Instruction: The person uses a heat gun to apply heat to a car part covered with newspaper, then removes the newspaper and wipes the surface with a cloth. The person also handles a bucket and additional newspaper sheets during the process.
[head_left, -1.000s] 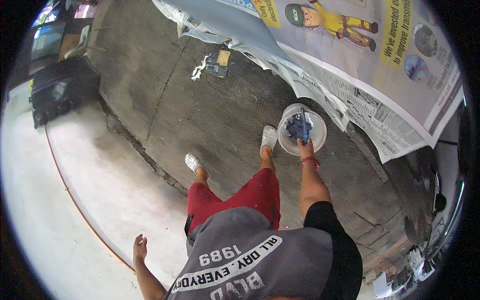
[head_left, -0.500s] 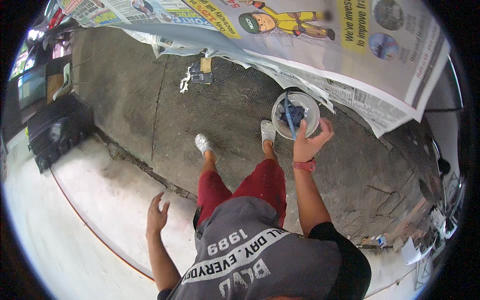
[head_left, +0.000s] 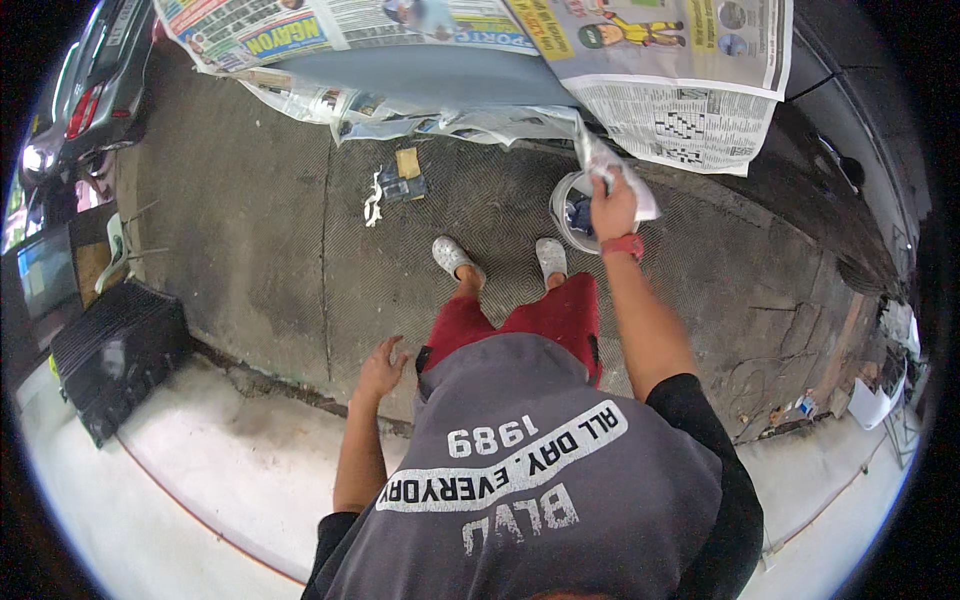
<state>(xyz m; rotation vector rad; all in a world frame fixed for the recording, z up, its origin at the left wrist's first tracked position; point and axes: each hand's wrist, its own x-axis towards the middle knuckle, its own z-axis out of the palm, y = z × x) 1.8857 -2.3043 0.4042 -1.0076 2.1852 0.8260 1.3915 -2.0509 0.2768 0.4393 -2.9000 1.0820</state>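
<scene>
since half a second ago the right hand [head_left: 612,208] is moving up and away from the body, now closing on a crumpled corner of the newspaper [head_left: 668,105] that is draping a blue-grey panel [head_left: 440,78], while the left hand [head_left: 382,368] is sinking closer to the hip, fingers loosely spread and holding nothing. the right hand is also carrying a clear plastic tub [head_left: 566,205] with dark blue stuff inside, sitting just under the paper's lower edge and above the right shoe [head_left: 551,257]. a red band [head_left: 622,245] is circling the right wrist. the left shoe [head_left: 451,257] is standing on patterned concrete floor [head_left: 260,230]. scraps of tape and paper [head_left: 396,180] are lying near the covered panel. a black crate [head_left: 110,350] is sitting at the left
</scene>
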